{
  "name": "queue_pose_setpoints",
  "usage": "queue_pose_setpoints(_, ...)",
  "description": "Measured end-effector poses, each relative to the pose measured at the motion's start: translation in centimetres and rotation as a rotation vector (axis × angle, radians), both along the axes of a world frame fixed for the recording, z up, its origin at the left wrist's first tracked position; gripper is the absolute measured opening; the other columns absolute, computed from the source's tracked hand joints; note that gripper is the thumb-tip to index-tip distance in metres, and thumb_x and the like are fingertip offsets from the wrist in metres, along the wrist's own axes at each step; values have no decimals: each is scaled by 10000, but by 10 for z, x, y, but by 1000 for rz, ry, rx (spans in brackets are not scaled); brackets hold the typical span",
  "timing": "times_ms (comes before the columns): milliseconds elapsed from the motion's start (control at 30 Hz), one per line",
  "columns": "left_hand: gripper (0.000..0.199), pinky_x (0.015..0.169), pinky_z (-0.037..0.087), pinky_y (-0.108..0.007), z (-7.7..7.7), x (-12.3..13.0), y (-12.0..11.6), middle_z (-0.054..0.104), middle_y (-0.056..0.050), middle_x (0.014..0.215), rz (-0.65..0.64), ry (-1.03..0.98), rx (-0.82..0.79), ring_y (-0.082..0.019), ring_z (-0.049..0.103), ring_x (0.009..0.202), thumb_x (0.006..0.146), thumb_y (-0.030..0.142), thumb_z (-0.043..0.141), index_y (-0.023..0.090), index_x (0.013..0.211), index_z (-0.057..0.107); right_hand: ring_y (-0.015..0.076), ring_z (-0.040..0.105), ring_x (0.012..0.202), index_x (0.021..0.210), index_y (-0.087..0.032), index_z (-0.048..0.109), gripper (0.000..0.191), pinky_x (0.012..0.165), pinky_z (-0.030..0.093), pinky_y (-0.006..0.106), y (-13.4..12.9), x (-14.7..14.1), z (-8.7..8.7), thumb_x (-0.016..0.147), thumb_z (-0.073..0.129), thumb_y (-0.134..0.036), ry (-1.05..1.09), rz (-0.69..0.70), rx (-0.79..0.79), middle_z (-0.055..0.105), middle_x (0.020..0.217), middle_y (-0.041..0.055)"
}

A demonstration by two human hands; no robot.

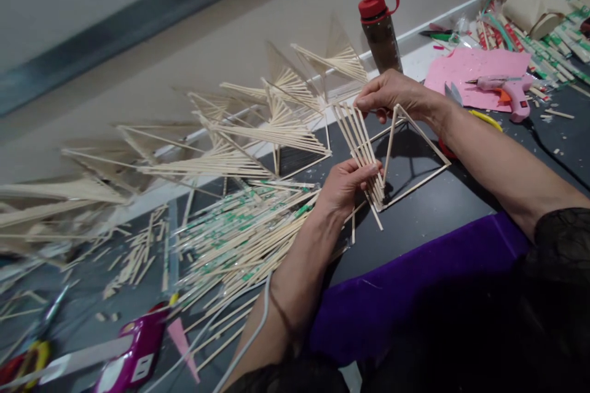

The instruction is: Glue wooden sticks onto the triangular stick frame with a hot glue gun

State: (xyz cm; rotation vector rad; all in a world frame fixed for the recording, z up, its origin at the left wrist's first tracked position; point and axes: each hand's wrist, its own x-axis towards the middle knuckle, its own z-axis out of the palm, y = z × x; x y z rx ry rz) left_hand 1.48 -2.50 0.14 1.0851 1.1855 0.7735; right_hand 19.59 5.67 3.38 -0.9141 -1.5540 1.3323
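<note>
A frame of thin pale wooden sticks [362,138] stands in front of me, with several sticks fanned side by side. My left hand [345,185] is closed around the lower part of this fan, thumb across the front. At the fan's upper end, my right hand [385,97] pinches a stick tip; its fingertips are partly hidden. To the right, the frame's triangular side [421,177] rests on the dark table, its peak just below my right wrist.
Similar stick models [221,163] line the wall. Loose and wrapped sticks [249,227] lie left, near a magenta glue gun [138,344] and its cable. A bottle [381,40], pink glue gun [511,87] and pink sheet [479,64] are at the back right. Purple cloth [415,282] lies in front.
</note>
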Motion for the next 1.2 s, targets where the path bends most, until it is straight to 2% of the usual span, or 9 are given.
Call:
queue_pose_setpoints(200,250,500,443,-223,0,-16,10,682,-22,594,-128,-9,-38,-98,572,490,500,275,850,148,627,677,42,434,448,736,-90,674,59,432,383,159,-3,5,6,791,671,-72,-48,-12,-12,608,570,-7)
queue_pose_setpoints(333,224,497,421,-222,-2,-20,12,678,-31,600,-174,12,-15,-106,586,521,518,276,842,152,639,700,44,453,449,731,-95,689,43,427,375,173,-3,11,8,768,709,-86,-108,-7,-41,644,610,9)
queue_pose_setpoints(533,229,512,432,-243,1,-3,3,676,-32,622,-129,-38,-14,-105,570,513,541,286,842,153,680,718,52,490,465,732,-89,701,47,446,370,183,-2,18,13,752,741,-103,-127,-57,-61,637,603,5)
queue_pose_setpoints(733,304,537,448,-252,-5,10,-1,685,-34,660,-117,-113,-14,-112,581,543,523,337,865,144,709,720,59,482,457,719,-83,700,58,445,375,190,-7,19,17,776,697,-75,-108,-95,-63,622,577,5)
queue_pose_setpoints(900,237,513,421,-245,-5,1,2,675,-38,639,-116,-61,15,-104,557,529,554,305,838,143,682,723,48,457,452,741,-82,687,51,439,368,184,-6,14,11,779,718,-98,-103,-100,-79,639,613,16)
queue_pose_setpoints(1033,220,469,376,-229,-1,-15,7,665,-38,606,-119,-4,11,-93,531,492,524,275,836,140,657,724,40,444,449,752,-85,680,54,424,343,174,-6,5,6,793,703,-110,-98,-63,-72,645,625,13)
queue_pose_setpoints(1200,214,460,360,-225,1,-23,8,658,-37,577,-129,32,18,-88,515,468,504,275,836,142,619,714,37,449,445,745,-85,678,42,410,330,173,-11,0,11,784,690,-98,-98,-43,-44,650,627,18)
